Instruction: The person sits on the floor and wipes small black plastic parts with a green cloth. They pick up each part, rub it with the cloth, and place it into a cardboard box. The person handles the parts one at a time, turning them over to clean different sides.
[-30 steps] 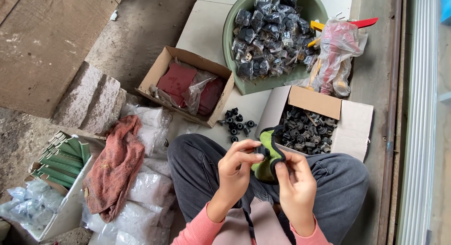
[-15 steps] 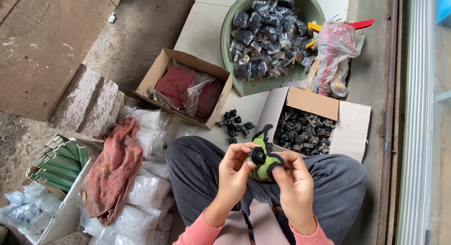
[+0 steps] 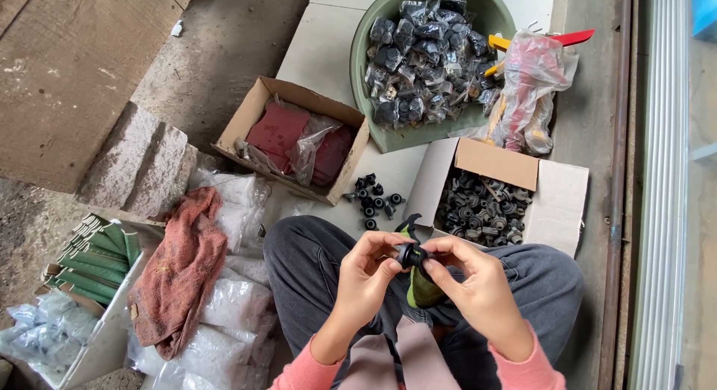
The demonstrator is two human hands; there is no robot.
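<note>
Both hands raised over lap, left hand (image 3: 367,269) and right hand (image 3: 478,285) fingertips pinched together.

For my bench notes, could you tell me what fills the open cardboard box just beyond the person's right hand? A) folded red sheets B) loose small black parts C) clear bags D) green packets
B: the cardboard box beyond the right hand holds loose small black parts.

Both hands, left hand (image 3: 366,274) and right hand (image 3: 478,285), pinch a small black round part (image 3: 408,254) over the lap, near a box of black parts (image 3: 482,207).
</note>
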